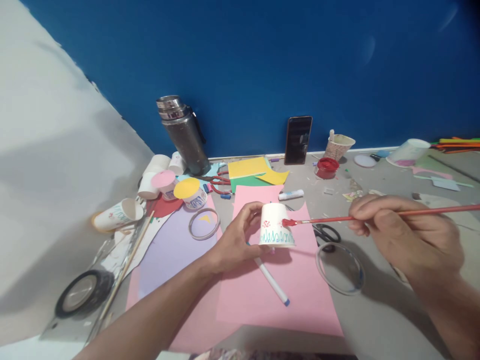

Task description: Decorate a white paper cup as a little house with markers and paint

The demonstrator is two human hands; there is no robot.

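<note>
Paper cup (pixel 276 225) stands upside down on the pink sheet (pixel 296 295), which lies on the grey table (pixel 378 310). The left hand (pixel 236 240) is closed around the cup's side, steadying it. The right hand (pixel 401 235) pinches a red paintbrush (pixel 375 216), whose red tip touches the cup's wall above a drawn line of green grass. Just in front of the cup lies a white marker (pixel 273 282); to its right sit scissors (pixel 326 232) and a clear tape ring (pixel 339 267). Behind the cup, against the deep blue wall (pixel 262 60), stand a steel flask (pixel 183 132), a dark phone (pixel 298 140) and a red paint pot (pixel 327 167). Left of the cup, coloured paper and more cups crowd beside a white wall (pixel 48 165).
</note>
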